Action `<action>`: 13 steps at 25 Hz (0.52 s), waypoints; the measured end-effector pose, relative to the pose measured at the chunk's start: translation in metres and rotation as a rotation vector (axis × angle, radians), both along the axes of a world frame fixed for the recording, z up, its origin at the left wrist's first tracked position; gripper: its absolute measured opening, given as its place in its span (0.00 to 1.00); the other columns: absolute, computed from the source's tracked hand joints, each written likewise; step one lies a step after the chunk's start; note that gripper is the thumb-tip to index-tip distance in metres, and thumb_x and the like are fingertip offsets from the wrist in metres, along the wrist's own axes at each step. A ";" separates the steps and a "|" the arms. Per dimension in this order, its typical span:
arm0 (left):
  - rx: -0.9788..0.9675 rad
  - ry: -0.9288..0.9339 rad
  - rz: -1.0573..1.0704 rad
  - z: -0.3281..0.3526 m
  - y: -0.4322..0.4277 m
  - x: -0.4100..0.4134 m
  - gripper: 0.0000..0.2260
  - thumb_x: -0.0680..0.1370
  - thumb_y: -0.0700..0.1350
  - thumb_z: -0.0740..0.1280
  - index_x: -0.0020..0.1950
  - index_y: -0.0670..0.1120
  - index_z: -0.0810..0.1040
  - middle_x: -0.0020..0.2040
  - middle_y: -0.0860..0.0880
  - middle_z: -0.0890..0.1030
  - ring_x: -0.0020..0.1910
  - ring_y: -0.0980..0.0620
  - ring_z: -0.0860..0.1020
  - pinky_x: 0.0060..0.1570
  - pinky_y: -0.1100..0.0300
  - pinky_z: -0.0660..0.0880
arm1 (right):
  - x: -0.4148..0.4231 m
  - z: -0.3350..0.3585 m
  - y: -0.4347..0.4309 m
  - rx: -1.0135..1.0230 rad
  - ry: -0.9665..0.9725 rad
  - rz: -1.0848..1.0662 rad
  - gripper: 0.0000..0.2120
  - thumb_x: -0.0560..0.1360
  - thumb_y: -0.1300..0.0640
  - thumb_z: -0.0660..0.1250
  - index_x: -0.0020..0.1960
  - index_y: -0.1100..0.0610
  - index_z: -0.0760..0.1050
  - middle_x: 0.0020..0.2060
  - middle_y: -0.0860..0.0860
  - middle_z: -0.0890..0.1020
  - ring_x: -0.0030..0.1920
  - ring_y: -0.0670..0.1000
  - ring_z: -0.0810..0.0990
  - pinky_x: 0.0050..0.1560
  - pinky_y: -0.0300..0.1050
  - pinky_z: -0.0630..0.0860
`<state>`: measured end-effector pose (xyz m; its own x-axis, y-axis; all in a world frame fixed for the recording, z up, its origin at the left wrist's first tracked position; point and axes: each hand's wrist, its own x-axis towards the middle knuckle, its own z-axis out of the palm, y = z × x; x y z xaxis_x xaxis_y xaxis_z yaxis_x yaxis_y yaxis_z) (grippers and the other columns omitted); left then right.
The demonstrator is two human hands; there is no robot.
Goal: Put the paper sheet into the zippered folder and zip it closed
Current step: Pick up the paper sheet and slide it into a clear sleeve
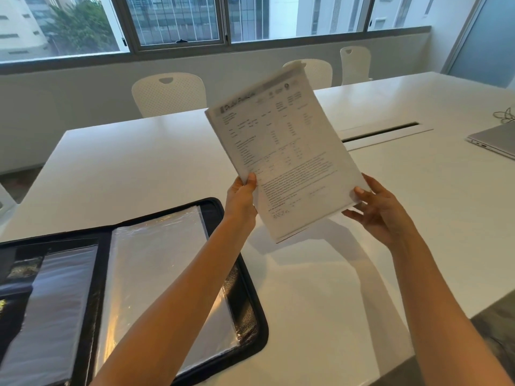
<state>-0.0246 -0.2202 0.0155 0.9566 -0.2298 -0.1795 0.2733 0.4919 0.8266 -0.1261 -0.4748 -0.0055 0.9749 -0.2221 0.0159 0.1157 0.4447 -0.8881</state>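
Paper sheet held up in both my hands, zippered folder lying open on the surface.

My left hand (pixel 242 195) pinches the lower left edge of the paper sheet (pixel 281 151), thumb on the printed face; my right hand (pixel 374 207) has its grip closed on the lower right edge, fingers behind. The sheet is tilted, raised clear of the white surface (pixel 139 162), above and to the right of the zippered folder (pixel 156 274). The folder lies flat and unzipped, its clear sleeves facing up, partly under my left forearm.
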 end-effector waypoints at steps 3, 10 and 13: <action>-0.135 0.116 0.016 0.001 -0.006 -0.004 0.08 0.81 0.42 0.62 0.57 0.51 0.76 0.58 0.45 0.82 0.55 0.43 0.80 0.54 0.42 0.79 | 0.008 -0.010 0.030 0.178 -0.043 -0.054 0.18 0.75 0.67 0.63 0.61 0.50 0.76 0.50 0.50 0.84 0.52 0.53 0.83 0.50 0.55 0.81; -0.316 0.223 0.028 -0.003 -0.020 -0.020 0.09 0.82 0.41 0.60 0.59 0.51 0.76 0.59 0.43 0.81 0.58 0.42 0.79 0.57 0.41 0.76 | 0.028 -0.008 0.091 0.297 -0.070 -0.195 0.21 0.75 0.68 0.66 0.66 0.58 0.73 0.58 0.57 0.82 0.56 0.57 0.82 0.51 0.55 0.81; -0.275 0.224 0.036 -0.010 -0.020 -0.023 0.10 0.82 0.42 0.60 0.60 0.52 0.76 0.57 0.45 0.82 0.58 0.43 0.79 0.52 0.44 0.79 | 0.029 -0.012 0.098 0.224 -0.063 -0.244 0.20 0.75 0.68 0.66 0.65 0.59 0.73 0.56 0.56 0.84 0.53 0.56 0.84 0.49 0.54 0.82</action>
<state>-0.0472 -0.2404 0.0060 0.9089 -0.2657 -0.3215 0.4111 0.7006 0.5833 -0.0966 -0.3765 -0.0174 0.8911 -0.4538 -0.0015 0.2942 0.5802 -0.7595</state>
